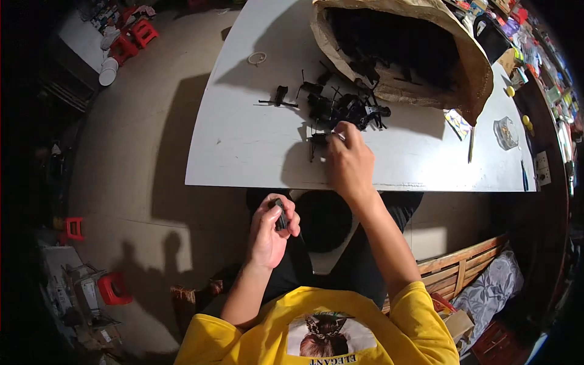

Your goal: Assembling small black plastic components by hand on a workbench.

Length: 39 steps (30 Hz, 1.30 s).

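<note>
Above my lap, just off the table's front edge, my left hand (272,234) is curled round a small black block-like part (280,214). My right hand (350,161) reaches over the table, its fingers bent together at the near side of a heap of black parts (347,108). Beside those fingertips lies a black part with thin prongs (317,139); whether they grip it is hidden. Another pronged black part (280,96) lies apart, left of the heap. Behind the heap, a large brown paper sack (480,91) lies with its mouth toward me, dark parts spilling from it.
The white table (243,146) also bears a pale ring (257,58) at left and a glass ashtray (505,134) at right. A crowded shelf (550,79) runs along the right side. A wooden bench (465,267) stands at lower right, red stools (144,32) at far left.
</note>
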{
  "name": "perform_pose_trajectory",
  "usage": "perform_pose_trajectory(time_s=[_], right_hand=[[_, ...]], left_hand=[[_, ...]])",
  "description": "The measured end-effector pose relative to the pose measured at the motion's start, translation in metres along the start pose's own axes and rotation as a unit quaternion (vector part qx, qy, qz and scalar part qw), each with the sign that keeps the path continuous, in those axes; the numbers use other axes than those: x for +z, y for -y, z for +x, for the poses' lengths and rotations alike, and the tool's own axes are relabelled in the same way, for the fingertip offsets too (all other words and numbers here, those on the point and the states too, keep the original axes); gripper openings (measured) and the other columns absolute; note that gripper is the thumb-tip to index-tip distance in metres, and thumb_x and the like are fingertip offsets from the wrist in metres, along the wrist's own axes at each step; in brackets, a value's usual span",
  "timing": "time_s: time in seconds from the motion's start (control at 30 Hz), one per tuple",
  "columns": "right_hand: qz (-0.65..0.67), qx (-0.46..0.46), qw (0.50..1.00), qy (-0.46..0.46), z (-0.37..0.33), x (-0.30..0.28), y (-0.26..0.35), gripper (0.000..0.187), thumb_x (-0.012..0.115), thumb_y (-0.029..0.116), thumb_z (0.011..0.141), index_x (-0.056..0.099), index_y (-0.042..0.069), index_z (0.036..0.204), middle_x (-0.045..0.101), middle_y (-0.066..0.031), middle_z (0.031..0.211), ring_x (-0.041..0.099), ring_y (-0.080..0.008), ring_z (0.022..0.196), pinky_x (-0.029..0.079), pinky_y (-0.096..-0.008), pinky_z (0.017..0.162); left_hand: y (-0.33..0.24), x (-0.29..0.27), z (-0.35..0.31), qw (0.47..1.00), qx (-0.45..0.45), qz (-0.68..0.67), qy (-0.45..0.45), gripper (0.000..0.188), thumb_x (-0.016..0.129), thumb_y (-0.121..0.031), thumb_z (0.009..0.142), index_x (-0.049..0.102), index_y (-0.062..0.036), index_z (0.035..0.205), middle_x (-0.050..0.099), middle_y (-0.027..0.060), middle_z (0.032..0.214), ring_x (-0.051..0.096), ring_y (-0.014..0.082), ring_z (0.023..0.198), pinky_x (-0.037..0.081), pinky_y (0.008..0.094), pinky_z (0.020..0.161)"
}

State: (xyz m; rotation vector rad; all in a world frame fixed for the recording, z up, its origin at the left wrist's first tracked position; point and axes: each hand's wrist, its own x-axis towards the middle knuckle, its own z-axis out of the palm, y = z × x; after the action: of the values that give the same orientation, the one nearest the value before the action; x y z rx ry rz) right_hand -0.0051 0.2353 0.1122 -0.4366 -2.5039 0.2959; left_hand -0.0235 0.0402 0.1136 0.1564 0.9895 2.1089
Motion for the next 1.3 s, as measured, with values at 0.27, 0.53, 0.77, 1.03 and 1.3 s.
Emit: perform_pose_trajectory(time_s=[0.27,0.53,0.77,1.03,1.3], right_hand=[[-0.030,-0.061,0.998,-0.005,-0.003,0.010,-0.006,0.037,0.063,0.007,0.066,0.055,0.006,0.102,0.053,-0.0084,0.101,0.055,-0.0239,0.084,0.048,-0.0345,0.065],[0.098,0.025,0.993,-0.063,-0.004,0.007,-0.006,0.035,0.061,0.001,0.066,0.052,0.003,0.099,0.053,-0.0109,0.093,0.055,-0.0276,0.077,0.047,-0.0346,0.062],[0.231,0.093,0.963,-0.107,-0.009,0.015,-0.020,0.035,0.059,-0.005,0.066,0.051,0.001,0.099,0.051,-0.0132,0.087,0.052,-0.0261,0.070,0.044,-0.0329,0.060],[0.219,0.075,0.961,-0.154,-0.006,0.009,-0.016,0.028,0.060,-0.001,0.069,0.049,-0.001,0.095,0.048,-0.0113,0.079,0.049,-0.0226,0.066,0.043,-0.0317,0.060],[0.238,0.135,0.956,-0.108,-0.006,0.007,-0.014,0.023,0.062,0.006,0.068,0.049,-0.002,0.085,0.047,-0.0117,0.068,0.046,-0.0197,0.056,0.041,-0.0296,0.054]], left_hand=[[0.010,0.007,0.011,0.998,0.002,0.055,0.039,0.018,0.051,-0.023,0.088,0.047,-0.0061,0.083,0.044,0.0013,0.069,0.045,0.0102,0.060,0.039,0.0226,0.054],[0.008,0.014,0.013,0.981,0.017,0.191,0.002,0.007,0.051,-0.009,0.087,0.051,-0.0040,0.092,0.044,-0.0009,0.069,0.039,0.0058,0.058,0.035,0.0204,0.053],[0.022,0.017,0.030,0.915,0.176,0.363,0.030,0.008,0.052,-0.006,0.085,0.053,-0.0025,0.093,0.050,-0.0015,0.076,0.044,0.0039,0.065,0.036,0.0179,0.058],[0.020,0.025,0.042,0.866,0.219,0.449,0.009,0.015,0.054,0.000,0.080,0.055,-0.0008,0.096,0.059,0.0046,0.082,0.056,0.0106,0.072,0.043,0.0231,0.062],[0.021,0.023,0.057,0.820,0.255,0.513,-0.001,0.025,0.054,0.004,0.077,0.055,-0.0018,0.101,0.057,0.0020,0.080,0.053,0.0087,0.073,0.041,0.0220,0.062]])
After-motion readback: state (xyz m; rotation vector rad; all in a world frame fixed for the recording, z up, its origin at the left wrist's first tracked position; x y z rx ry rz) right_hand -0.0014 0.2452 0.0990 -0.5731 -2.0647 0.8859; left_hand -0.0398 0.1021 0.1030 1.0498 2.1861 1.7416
